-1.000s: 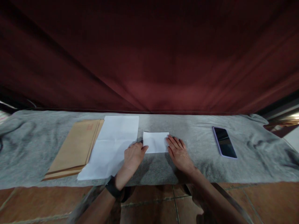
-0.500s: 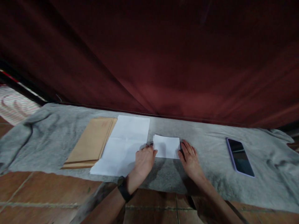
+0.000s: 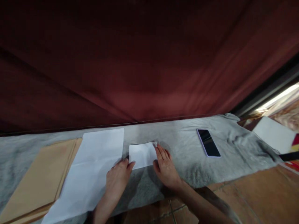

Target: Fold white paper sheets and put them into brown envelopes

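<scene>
A small white folded sheet of paper (image 3: 142,155) lies on the grey cloth in front of me. My left hand (image 3: 119,174) pinches its left edge, thumb on top and fingers curled out of sight. At the opposite edge my right hand (image 3: 165,165) has its fingertips on the upper right corner and its thumb by the lower side. Left of them rests a larger white sheet (image 3: 91,165) with faint crease lines, its right side partly behind my left hand. Brown envelopes (image 3: 46,174) are stacked beside that sheet.
A phone in a purple case (image 3: 208,143) lies on the grey cloth (image 3: 187,168) to the right. A dark red fabric (image 3: 149,71) rises along the cloth's far edge. Tiled floor (image 3: 263,193) shows in front, and a white flat object (image 3: 273,133) is at far right.
My view has turned to the right, so everything appears farther left and objects at the far right have come in. Both hands stay at the folded paper's edges.
</scene>
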Available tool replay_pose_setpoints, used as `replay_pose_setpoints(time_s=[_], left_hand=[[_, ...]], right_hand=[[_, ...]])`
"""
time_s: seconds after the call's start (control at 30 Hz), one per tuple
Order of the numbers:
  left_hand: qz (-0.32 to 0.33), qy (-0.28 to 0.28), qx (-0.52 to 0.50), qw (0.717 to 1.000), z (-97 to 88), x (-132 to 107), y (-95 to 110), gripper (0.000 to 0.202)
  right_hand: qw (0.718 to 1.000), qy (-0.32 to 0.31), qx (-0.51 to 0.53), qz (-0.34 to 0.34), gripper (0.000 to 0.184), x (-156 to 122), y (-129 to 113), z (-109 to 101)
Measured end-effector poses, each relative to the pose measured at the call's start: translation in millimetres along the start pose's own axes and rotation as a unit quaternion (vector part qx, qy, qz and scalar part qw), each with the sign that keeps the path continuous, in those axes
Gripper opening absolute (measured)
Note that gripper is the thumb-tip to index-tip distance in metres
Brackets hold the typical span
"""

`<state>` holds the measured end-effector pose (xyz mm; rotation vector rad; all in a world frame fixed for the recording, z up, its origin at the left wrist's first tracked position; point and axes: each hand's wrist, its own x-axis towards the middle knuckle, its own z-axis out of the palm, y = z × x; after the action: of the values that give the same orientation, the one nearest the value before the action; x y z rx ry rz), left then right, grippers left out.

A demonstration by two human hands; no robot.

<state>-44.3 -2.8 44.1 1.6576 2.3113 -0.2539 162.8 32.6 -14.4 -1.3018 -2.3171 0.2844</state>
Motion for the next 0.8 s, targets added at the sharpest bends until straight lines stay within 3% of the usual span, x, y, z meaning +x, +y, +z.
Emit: replay_pose_setpoints(time_s=[0.13,0.27,0.57,0.8], left_hand=[[-0.005,-0.017,0.025,1.0,-3.3,2,1,0.04],[-0.006,-0.018,0.032,0.999,-6.9,0,3,0.041],[-0.014,-0.022,0.014,1.0,-9.2,0,4,0.039],[-0.021,-0.006,-0.014,1.0,-6.7,-2,5,0.034]], right_hand=[[0.999,-0.012,0.013,0.032,0.065,2,-7,-2],[0.997,-0.007,0.003,0.075,0.066,6,2,-4],[0.998,-0.042,-0.04,-0.022,0.052,3,8,-3],[0.997,-0.059,-0.049,-0.028,0.047,3,6,-1]])
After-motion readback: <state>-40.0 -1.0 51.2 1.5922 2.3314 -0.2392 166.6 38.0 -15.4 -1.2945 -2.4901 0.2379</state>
